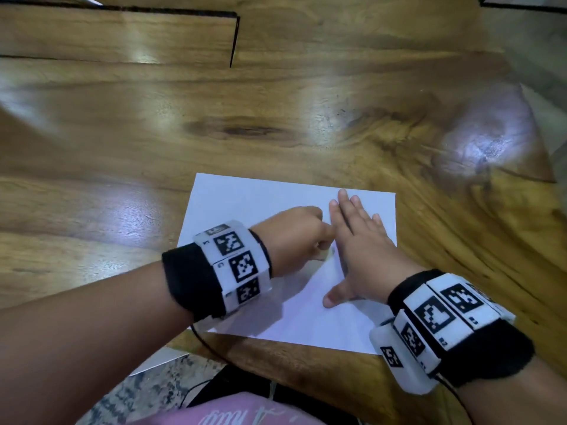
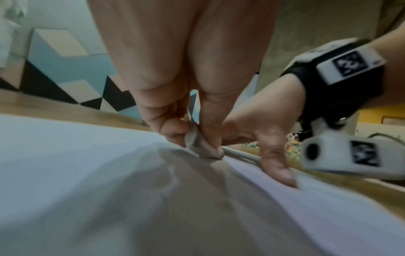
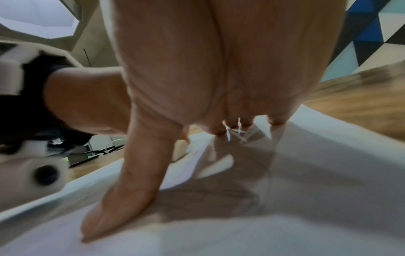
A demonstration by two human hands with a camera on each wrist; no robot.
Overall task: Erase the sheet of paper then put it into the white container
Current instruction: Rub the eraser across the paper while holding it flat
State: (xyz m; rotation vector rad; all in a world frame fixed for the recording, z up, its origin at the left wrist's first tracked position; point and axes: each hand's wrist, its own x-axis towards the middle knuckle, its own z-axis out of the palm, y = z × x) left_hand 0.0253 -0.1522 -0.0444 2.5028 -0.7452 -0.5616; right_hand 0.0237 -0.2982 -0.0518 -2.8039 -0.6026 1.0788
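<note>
A white sheet of paper (image 1: 245,207) lies flat on the wooden table (image 1: 276,118), near its front edge. My left hand (image 1: 302,233) pinches a small pale eraser (image 2: 198,143) and holds its tip down on the sheet (image 2: 65,155). My right hand (image 1: 360,240) lies flat on the paper just right of the left, fingers straight and thumb spread, pressing the sheet (image 3: 328,164) down. The white container is not in view. No marks show on the paper.
The table's right corner (image 1: 546,176) drops off to the floor. A dark seam (image 1: 234,41) cuts the tabletop at the back. Cables (image 1: 214,354) hang below the front edge, over patterned floor (image 1: 147,391). A white object's corner (image 1: 162,358) shows under the table edge.
</note>
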